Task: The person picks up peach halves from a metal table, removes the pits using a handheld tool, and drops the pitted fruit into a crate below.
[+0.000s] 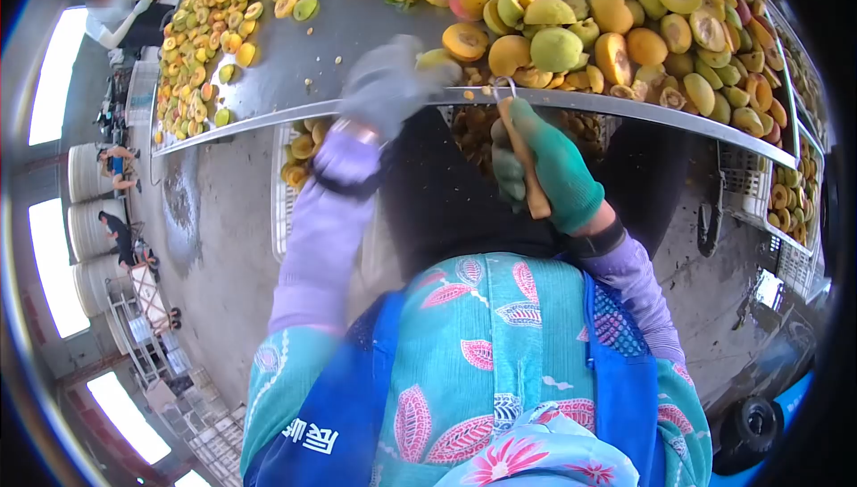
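Note:
My right hand (561,166), in a green glove, is closed round the wooden handle of a pitting tool (520,152). The tool's looped metal end points up at the table's front rim. My left hand (384,85), in a grey glove, is smeared by motion over the metal table (357,18). A yellow-green peach (437,60) is at its fingertips; whether the fingers grip it cannot be made out. To the right lies a heap of whole and halved peaches (616,18), some showing brown pit hollows.
Cut peach halves (201,58) spread along the table's left side. Below the table are a crate (284,206) with peach pieces and, at right, another white crate (745,179). A person (120,14) works at the far left; large pale tubs (89,228) stand beyond.

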Motion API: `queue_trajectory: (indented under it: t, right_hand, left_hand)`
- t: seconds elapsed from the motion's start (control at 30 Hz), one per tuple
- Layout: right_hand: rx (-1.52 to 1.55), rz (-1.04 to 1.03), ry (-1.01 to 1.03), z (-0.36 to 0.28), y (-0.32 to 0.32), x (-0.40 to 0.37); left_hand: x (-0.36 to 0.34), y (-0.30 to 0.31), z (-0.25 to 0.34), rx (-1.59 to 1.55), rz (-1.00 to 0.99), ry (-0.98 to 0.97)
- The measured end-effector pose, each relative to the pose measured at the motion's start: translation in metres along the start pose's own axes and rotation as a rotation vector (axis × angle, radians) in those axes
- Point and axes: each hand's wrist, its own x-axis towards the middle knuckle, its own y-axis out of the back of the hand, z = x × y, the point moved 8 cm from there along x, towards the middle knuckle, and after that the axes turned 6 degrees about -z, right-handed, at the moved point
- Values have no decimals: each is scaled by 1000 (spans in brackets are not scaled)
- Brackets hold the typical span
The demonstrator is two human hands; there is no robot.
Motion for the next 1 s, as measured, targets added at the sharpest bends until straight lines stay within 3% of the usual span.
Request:
queue_trajectory:
  t: [0.03,0.13,0.17,0.27,0.33,0.4,0.47,0.57,0.67,0.77,0.87,0.97,1.0]
  right_hand:
    - [0,49,30,-1,16,7]
    - [-178,228,191,-25,19,2]
    - [-272,255,253,-31,13,-2]
    - [-742,370,490,-47,2,13]
    - [-1211,388,710,-60,-24,16]
    - [-1285,379,661,-60,-29,23]
    - [-1285,373,661,-60,-29,27]
    - [-1288,388,620,-59,-30,24]
    - [-1313,421,647,-61,-32,20]
    - [-1346,404,664,-58,-35,24]
    - [-1464,409,742,-54,-41,26]
    - [-1521,323,742,-50,-41,27]
    - [-1426,338,723,-47,-37,27]
  left_hand:
    - [22,-17,5,77,-213,111]
    - [53,-25,-32,-176,-191,38]
    - [38,-30,-44,-654,-358,272]
    - [4,-26,-47,-1638,-49,-24]
    - [-3,-31,-46,-1818,-87,-147]
    - [-9,-18,-5,-2075,-156,-221]
    - [-8,-14,2,-1744,65,-160]
    - [-4,-14,3,-1348,242,-88]
    - [-6,-14,6,-1266,250,-40]
    - [-11,-16,8,-1520,365,-40]
    - [-26,10,11,-845,578,-108]
    - [-28,23,21,-617,656,-343]
    - [-27,22,20,-710,615,-319]
